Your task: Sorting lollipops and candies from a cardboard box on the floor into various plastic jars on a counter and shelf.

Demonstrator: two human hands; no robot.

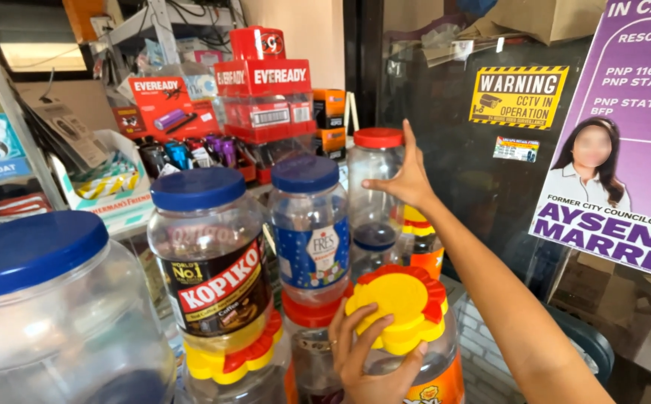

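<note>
The person's left hand [366, 359] wraps around the neck of a clear jar with a yellow flower-shaped lid [398, 308], fingers curled against the plastic just under the lid's rim and thumb on the near side; the grip is closed on the jar. The right hand [406, 178] reaches farther out, arm extended, fingers spread and flat against the side of a tall clear jar with a red lid [376, 187]; it touches that jar but does not enclose it, so the hand is open.

Just left of the left hand stands another jar with a yellow and red lid [232, 359], and stacked on it a brown-labelled coffee-candy jar with a blue lid [209, 247]. Between the 2 hands a blue-labelled candy jar with a blue cap [309, 224] sits on a red-lidded jar [310, 337]. Well left of both hands is a large blue-lidded tub [48, 299].

To handle these well, the stacked jars want a steady push from the flat palm, low on the wall, while the other hand keeps its jar firmly braced so nothing topples.

The yellow-lidded jar's base is cut off by the frame edge, its contents are unclear, and what the red-lidded tall jar rests on is hidden behind the front row.
</note>
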